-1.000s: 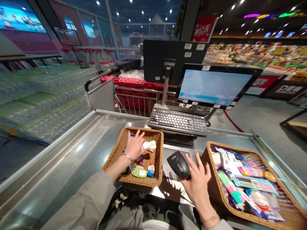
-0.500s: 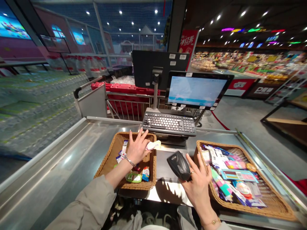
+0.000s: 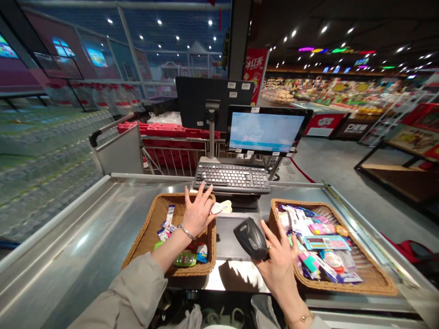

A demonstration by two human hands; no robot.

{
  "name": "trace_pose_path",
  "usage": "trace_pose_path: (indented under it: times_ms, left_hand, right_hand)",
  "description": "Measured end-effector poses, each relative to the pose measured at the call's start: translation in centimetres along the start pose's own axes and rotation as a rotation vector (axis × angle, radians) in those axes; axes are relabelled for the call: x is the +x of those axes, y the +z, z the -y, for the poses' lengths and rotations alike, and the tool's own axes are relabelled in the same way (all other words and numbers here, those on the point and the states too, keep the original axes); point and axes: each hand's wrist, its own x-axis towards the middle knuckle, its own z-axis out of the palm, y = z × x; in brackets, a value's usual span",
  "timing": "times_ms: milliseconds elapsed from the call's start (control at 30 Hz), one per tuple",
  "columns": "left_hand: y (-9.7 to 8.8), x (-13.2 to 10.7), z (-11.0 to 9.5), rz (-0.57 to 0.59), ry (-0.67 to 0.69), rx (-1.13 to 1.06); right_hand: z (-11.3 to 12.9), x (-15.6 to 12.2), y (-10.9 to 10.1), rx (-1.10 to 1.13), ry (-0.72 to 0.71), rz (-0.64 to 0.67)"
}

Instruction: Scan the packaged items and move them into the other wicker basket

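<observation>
My left hand (image 3: 198, 211) is over the right side of the left wicker basket (image 3: 137, 237), its fingers spread upward. Pinched by the thumb is a small white and pale-yellow packet (image 3: 224, 207), which sticks out past the basket's rim. Below it in that basket lie several small packets, among them a green one (image 3: 185, 259) and a blue one (image 3: 202, 252). My right hand (image 3: 278, 260) has hold of a black barcode scanner (image 3: 250, 238), its fingers partly stretched out. The scanner head points up and left, between the two baskets. The scanner's grip is hidden by the hand.
To the right stands another wicker basket (image 3: 377, 278) full of colourful packets. A keyboard (image 3: 233, 177) and a lit screen (image 3: 267, 130) are behind the metal counter (image 3: 103, 219). A second monitor (image 3: 195, 103) shows its back. Behind are a metal cart (image 3: 118, 153) and red crates.
The whole view has shifted, so the counter, baskets and screens sit further left. Both hands keep nearly the same pose, with the packet and the scanner still held.
</observation>
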Motion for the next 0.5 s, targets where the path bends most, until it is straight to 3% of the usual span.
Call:
trace_pose_path:
  times_ms: [267,500]
  left_hand:
    - [-0.03,0.47,-0.39,-0.004,0.017,-0.017]
    - [-0.14,0.82,-0.62,-0.001,0.021,-0.037]
  right_hand:
    - [0.82,0.47,-0.94,0.041,0.058,-0.023]
    - [-0.03,0.02,-0.71,0.009,0.033,0.009]
